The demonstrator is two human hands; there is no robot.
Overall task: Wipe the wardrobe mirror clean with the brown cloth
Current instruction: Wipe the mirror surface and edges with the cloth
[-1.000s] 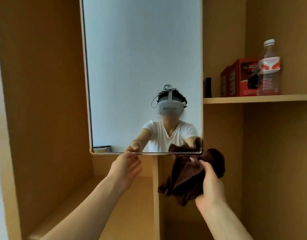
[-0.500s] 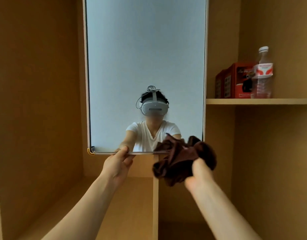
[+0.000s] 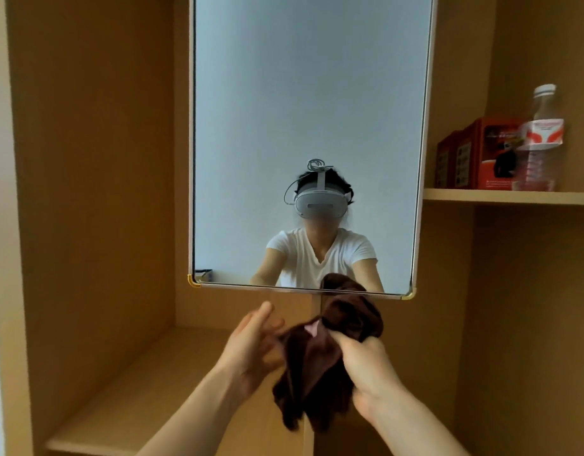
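A tall wardrobe mirror (image 3: 310,93) with a pale frame and brass bottom corners hangs in front of me, reflecting a person in a white shirt and headset. Below its bottom edge, my right hand (image 3: 366,366) grips a bunched brown cloth (image 3: 320,363), which hangs down in folds. My left hand (image 3: 251,343) is just left of the cloth, fingers spread and touching its left edge; whether it grips the cloth is blurred. Neither hand touches the mirror.
Wooden wardrobe walls stand on both sides. A shelf (image 3: 508,196) at the right carries a red box (image 3: 481,154) and a clear plastic bottle (image 3: 540,139). A lower wooden shelf (image 3: 152,390) with an upright divider lies below the mirror.
My left hand has let go of the mirror's bottom edge and dropped to the cloth. My right hand has lowered the cloth from the mirror's lower corner. The view has shifted left.
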